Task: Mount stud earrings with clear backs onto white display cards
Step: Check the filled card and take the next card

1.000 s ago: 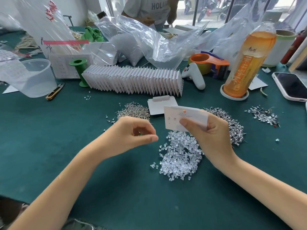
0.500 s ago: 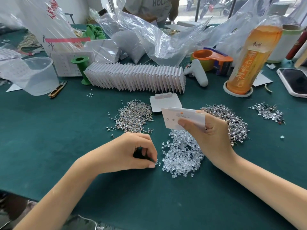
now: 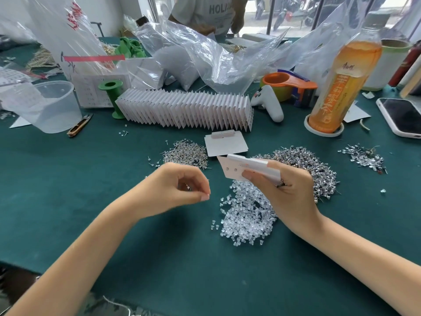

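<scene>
A green felt-covered table (image 3: pixel 68 201) spreads across the frame, crowded at its far side with clear plastic bags (image 3: pixel 205 60), an orange drink bottle (image 3: pixel 341 87) and a long fanned row of finished display cards (image 3: pixel 186 110). Nearer the worker lie three heaps of stock: a pile of stud earrings (image 3: pixel 185 152) at centre left, a larger metallic pile (image 3: pixel 316 169) partly behind the right hand, and a pile of clear backs (image 3: pixel 246 215) between the two forearms. A blank card (image 3: pixel 225 143) rests flat beyond the hands.

The right hand (image 3: pixel 289 192) holds a small stack of white display cards (image 3: pixel 239 168) above the clear backs, thumb pressed on the front card and fingers curled behind it; two small dots show on that card's face. The left hand (image 3: pixel 180 190) hovers just left of the cards, thumb and forefinger curled together in a pinch. Something tiny glints inside the curl, but whether it is a stud or a back cannot be told.

The step in hand appears to be bringing a picked piece to the held card. The next move likely calls for fine alignment of that piece with the card's small hole or protruding post, with the card held steady.
</scene>
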